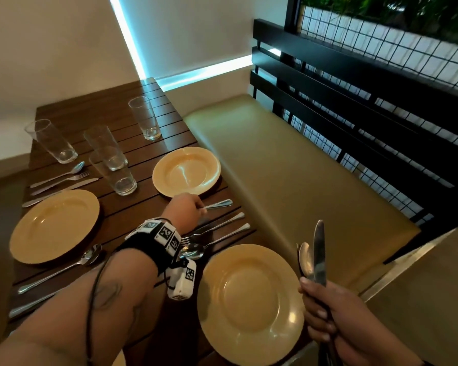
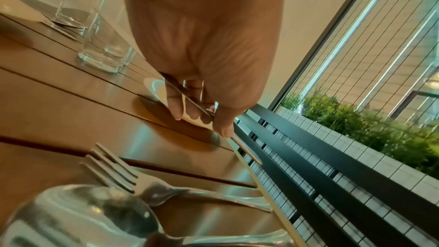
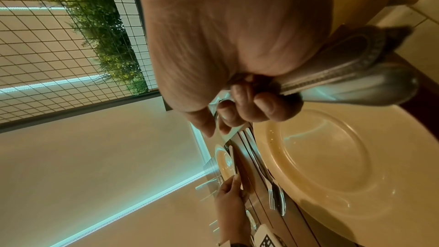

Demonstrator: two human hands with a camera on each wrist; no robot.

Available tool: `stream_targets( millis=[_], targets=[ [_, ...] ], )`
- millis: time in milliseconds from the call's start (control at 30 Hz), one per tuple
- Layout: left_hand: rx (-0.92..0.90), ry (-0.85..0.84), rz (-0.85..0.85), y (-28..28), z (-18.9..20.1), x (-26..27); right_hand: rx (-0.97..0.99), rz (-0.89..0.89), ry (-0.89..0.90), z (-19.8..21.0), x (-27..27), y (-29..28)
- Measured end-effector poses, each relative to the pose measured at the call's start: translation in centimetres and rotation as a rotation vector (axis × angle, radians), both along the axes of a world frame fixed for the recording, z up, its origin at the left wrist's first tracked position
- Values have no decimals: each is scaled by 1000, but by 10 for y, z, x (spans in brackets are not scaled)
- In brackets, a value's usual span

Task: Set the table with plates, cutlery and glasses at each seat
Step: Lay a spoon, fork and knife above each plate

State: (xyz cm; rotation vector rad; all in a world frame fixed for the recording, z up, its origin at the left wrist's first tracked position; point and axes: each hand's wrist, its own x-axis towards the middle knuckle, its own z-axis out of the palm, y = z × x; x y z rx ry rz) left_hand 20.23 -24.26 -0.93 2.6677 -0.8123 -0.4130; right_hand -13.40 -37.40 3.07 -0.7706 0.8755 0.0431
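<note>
Slatted dark wood table (image 1: 132, 210), your left hand (image 1: 184, 210) pinching a shiny steel piece of cutlery (image 1: 218, 205) just beside the far round plate (image 1: 186, 171); right hand (image 1: 331, 313) fisted around a knife (image 1: 319, 252) and spoons (image 1: 306, 258).

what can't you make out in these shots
- Head view: the working end of the utensil that the left hand pinches is hidden by that hand.
- Head view: the count of cutlery in the right hand is unclear; pieces overlap, handles run off the bottom edge.
- Left wrist view: near spoon blurred.
</note>
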Motion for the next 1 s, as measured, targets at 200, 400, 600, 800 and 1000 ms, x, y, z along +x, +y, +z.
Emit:
stream_targets(
  millis=[200, 400, 600, 800, 1000],
  targets=[
    [155, 0, -36, -14, -23, 11, -5, -16, 14, -6, -1, -3],
    [293, -70, -116, -19, -37, 7, -16, -35, 6, -13, -3, -8],
    [296, -104, -136, -20, -45, 7, -21, -32, 9, -18, -5, -7],
    [279, -108, -151, -25, -46, 9, -35, -16, 19, -17, -2, -4],
    [289, -115, -154, -31, -48, 8, -36, -10, 17, -15, 0, -5]
  ],
)
